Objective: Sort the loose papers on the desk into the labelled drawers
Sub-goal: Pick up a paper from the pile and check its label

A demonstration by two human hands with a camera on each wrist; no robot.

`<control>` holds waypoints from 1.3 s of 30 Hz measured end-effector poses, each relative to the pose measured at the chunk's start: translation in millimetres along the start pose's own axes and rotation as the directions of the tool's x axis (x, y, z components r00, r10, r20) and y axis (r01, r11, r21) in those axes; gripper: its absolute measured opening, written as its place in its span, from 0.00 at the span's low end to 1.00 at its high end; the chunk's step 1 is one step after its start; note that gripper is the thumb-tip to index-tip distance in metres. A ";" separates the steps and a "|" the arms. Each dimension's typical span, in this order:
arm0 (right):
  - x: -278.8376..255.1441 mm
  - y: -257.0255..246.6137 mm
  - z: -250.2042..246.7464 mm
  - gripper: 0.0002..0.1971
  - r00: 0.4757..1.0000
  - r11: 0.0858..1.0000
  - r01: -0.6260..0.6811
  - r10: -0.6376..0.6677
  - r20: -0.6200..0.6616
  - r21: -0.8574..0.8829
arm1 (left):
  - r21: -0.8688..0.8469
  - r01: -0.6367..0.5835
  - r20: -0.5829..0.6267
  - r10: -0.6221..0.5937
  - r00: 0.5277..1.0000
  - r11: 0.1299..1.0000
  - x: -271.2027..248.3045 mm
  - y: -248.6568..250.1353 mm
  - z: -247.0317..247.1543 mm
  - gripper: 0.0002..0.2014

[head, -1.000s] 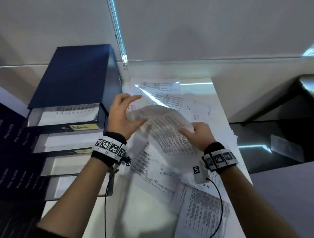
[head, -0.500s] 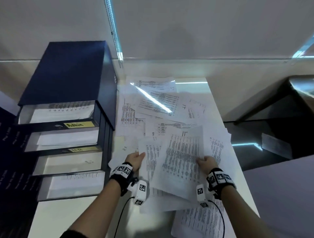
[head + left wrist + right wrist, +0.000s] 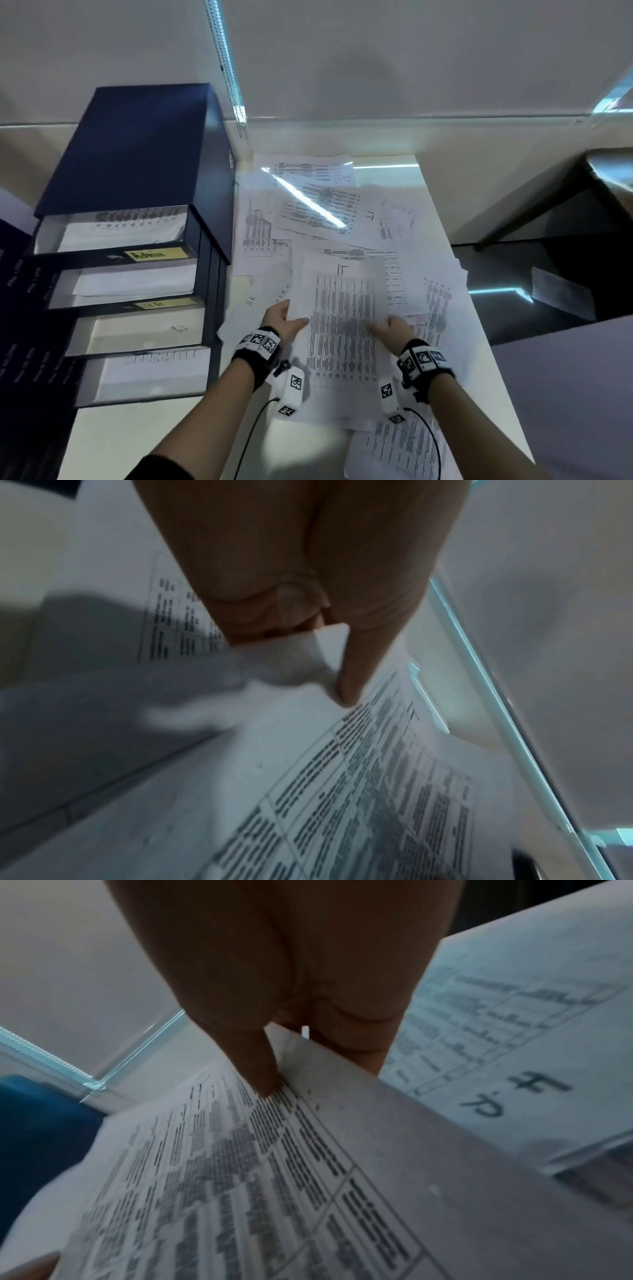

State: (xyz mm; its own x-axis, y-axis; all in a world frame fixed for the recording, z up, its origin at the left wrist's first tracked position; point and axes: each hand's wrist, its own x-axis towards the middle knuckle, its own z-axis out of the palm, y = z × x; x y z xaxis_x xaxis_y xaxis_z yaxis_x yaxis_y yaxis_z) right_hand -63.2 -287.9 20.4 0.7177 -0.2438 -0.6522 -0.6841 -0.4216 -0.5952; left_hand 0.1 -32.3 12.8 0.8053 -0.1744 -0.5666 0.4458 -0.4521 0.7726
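Observation:
I hold a printed sheet (image 3: 344, 318) marked "IT" at its top, flat above the paper pile in front of me. My left hand (image 3: 286, 317) pinches its left edge, thumb on top; the left wrist view shows the thumb (image 3: 352, 674) pressed on the sheet (image 3: 342, 791). My right hand (image 3: 388, 329) pinches the right edge, and the right wrist view shows its thumb (image 3: 260, 1066) on the print (image 3: 240, 1177). Loose papers (image 3: 318, 205) cover the white desk (image 3: 113, 442). The dark blue drawer unit (image 3: 137, 150) stands at the left with several drawers pulled out.
Yellow labels read "Admin" (image 3: 156, 254) and, below it, a blurred one (image 3: 164, 303). The third drawer (image 3: 144, 329) shows a bare bottom; the others hold sheets. A sheet marked "HR" (image 3: 251, 301) lies beside the unit. The desk's right edge drops to a dark surface (image 3: 531, 274).
The sheet was bent and lifted near the drawers a second ago. Both hands have brought it down and toward me, and it is now flattened and held by its two side edges.

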 end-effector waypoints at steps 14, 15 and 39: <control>-37.6 -130.6 -38.5 0.16 0.830 0.681 0.554 -0.494 -0.258 0.478 | -0.202 -0.458 -0.188 0.425 0.885 0.865 -61.6 111.4 -103.5 0.19; -37.3 -131.5 -34.7 0.16 0.820 0.690 0.567 -0.524 -0.229 0.450 | -0.199 -0.434 -0.204 0.396 0.895 0.879 -61.3 106.8 -102.8 0.18; 200.1 -104.5 -12.8 0.11 0.855 0.649 0.118 -0.451 -0.256 -0.751 | -0.486 -0.361 -0.598 -0.002 0.801 0.796 -31.7 70.0 -105.8 0.05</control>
State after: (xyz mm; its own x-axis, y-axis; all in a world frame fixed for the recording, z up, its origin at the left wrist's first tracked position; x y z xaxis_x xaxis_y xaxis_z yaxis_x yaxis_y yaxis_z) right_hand 153.6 -303.9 -41.9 0.9554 -0.2418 -0.1693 -0.2622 -0.9586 -0.1109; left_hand 47.1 34.2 115.1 0.8781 0.3848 -0.2842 0.2544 0.1276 0.9587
